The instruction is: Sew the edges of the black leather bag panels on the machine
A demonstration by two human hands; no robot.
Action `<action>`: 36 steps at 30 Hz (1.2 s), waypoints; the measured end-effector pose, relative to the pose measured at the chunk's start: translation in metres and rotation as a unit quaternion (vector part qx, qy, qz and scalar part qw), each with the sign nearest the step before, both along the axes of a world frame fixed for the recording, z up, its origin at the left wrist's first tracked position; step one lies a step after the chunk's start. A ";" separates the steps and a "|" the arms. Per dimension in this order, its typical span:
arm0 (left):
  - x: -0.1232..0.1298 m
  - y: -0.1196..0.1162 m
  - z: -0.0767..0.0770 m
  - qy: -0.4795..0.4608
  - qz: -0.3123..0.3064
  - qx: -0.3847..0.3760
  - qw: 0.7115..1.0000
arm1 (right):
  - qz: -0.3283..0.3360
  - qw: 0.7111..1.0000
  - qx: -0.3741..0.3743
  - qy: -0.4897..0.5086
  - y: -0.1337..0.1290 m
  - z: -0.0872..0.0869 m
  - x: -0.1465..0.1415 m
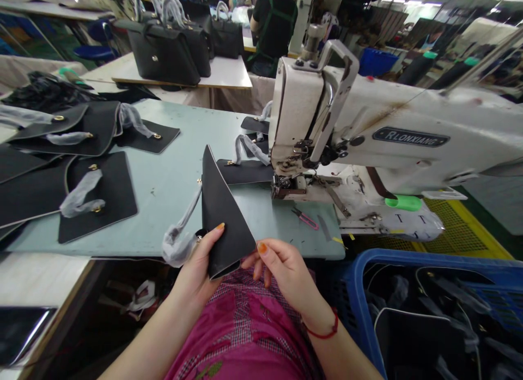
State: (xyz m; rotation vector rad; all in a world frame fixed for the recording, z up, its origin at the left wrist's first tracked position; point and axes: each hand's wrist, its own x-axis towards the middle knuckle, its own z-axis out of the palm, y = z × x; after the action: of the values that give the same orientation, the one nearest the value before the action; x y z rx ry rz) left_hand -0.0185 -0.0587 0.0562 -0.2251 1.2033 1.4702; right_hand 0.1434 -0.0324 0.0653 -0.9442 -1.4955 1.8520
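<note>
Head view: left hand (201,260) pinching panel (226,219) over tabletop's (159,176) near edge; right hand (286,265) at panel's 4 o'clock corner, grip unclear. Strap (178,243) dangling at 8 o'clock could snag if panel swung; snips (306,219) at 3 o'clock could scratch panel slid across.

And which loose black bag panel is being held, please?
It is the bent panel in the left hand, with the right hand at its edge; the others lie on the pale tabletop or in the blue basket.
</note>
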 end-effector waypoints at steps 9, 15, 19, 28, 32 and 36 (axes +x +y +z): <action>0.003 0.027 -0.001 0.089 -0.049 0.081 0.992 | -0.067 0.997 0.010 -0.045 0.020 -0.005 0.001; -0.001 0.080 -0.012 0.112 -0.110 0.089 0.983 | -0.144 0.989 0.013 -0.036 0.051 -0.025 -0.003; -0.004 0.118 -0.021 0.118 -0.130 0.080 0.981 | -0.179 0.983 0.014 -0.031 0.079 -0.035 -0.007; -0.024 0.160 -0.045 0.139 -0.202 0.092 0.965 | -0.211 0.977 0.033 -0.019 0.107 -0.051 -0.021; -0.024 0.166 -0.047 0.147 -0.206 0.081 0.964 | -0.227 0.973 0.024 -0.015 0.110 -0.055 -0.022; -0.023 0.168 -0.046 0.144 -0.216 0.081 0.962 | -0.228 0.973 0.027 -0.021 0.110 -0.055 -0.021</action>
State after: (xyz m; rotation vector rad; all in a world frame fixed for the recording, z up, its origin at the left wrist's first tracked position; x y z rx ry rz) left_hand -0.0413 0.1089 0.0100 0.3574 1.2562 1.2284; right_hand 0.1229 0.0780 0.0107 -1.1900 -1.2166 1.4619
